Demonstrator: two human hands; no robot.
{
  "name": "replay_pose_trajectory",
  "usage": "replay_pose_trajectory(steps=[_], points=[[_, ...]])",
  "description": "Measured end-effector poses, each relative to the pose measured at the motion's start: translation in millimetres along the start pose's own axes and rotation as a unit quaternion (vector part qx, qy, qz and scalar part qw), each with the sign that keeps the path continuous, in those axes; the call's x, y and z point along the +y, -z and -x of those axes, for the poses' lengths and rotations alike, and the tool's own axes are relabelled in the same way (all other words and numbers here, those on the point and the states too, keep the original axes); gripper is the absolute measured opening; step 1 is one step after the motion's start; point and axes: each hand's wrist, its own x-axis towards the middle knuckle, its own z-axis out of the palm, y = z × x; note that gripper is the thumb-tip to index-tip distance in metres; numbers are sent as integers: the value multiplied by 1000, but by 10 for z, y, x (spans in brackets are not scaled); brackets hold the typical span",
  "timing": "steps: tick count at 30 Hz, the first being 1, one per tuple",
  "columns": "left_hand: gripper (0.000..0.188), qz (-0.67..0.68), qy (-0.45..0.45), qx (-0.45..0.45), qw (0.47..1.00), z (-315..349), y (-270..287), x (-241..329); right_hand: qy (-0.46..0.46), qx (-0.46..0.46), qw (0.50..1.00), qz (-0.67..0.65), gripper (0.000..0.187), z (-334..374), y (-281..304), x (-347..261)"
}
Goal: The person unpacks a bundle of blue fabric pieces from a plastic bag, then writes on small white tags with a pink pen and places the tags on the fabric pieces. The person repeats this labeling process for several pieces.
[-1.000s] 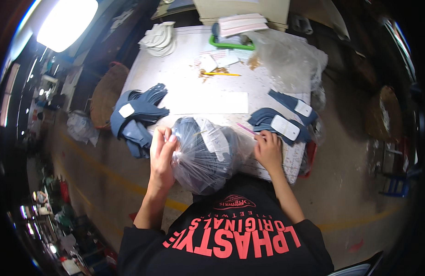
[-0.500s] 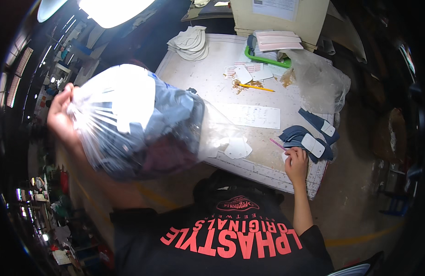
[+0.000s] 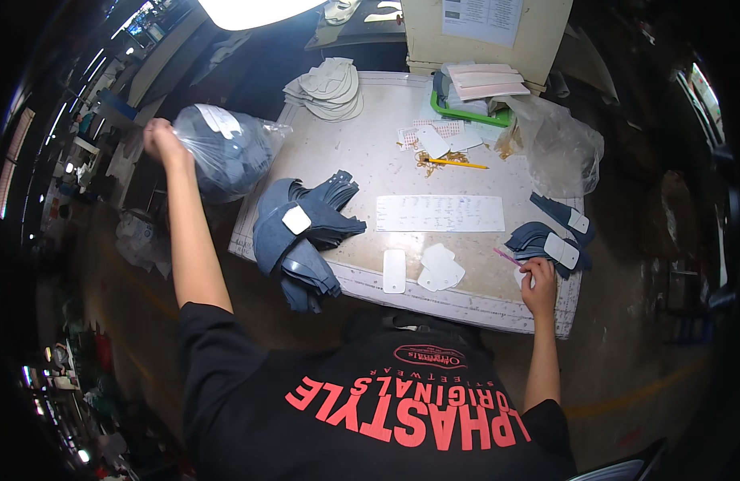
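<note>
My left hand grips the gathered neck of a clear plastic bag stuffed with blue denim pieces and a white card. The bag hangs at the table's far left corner. Beside the right end of the table, my right hand is closed, with a thin pink pen-like stick projecting from its fingertips. Right above that hand lies a fanned stack of curved denim pieces topped by a white card. A larger denim bundle, with a white card on top, overhangs the front left edge.
White cards and a written paper strip lie mid-table. Behind them are a yellow pencil, brown ties, and a green tray. White cut pieces sit at the back left, an empty-looking plastic bag at the right.
The filled bag has swung away from me to the far left with my left hand, uncovering the denim bundle. My right hand stays beside the right-hand stack.
</note>
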Motion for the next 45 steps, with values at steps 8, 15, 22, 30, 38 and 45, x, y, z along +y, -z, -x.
replay_pose_trajectory(steps=[8, 15, 22, 30, 38, 45], points=[[20, -474, 19, -347, 809, 979, 802, -713, -3, 15, 999, 30, 14, -9, -36, 7], [45, -415, -199, -439, 771, 1806, 511, 496, -81, -11, 996, 43, 8, -80, -148, -15], [102, -549, -166, -578, 580, 2957, 544, 1188, -121, -34, 985, 119, 6, -215, -227, -595], [91, -305, -122, -430, 841, 2506, 928, 1252, -50, -92, 991, -83, 10, -353, -425, -1159], [74, 78, 135, -35, 987, 2058, 2180, 1112, -33, -296, 925, -236, 22, -699, -955, -1870], [73, 439, 311, 54, 841, 2526, 3199, 1060, -31, -368, 847, -383, 73, -1067, -1799, -3228]])
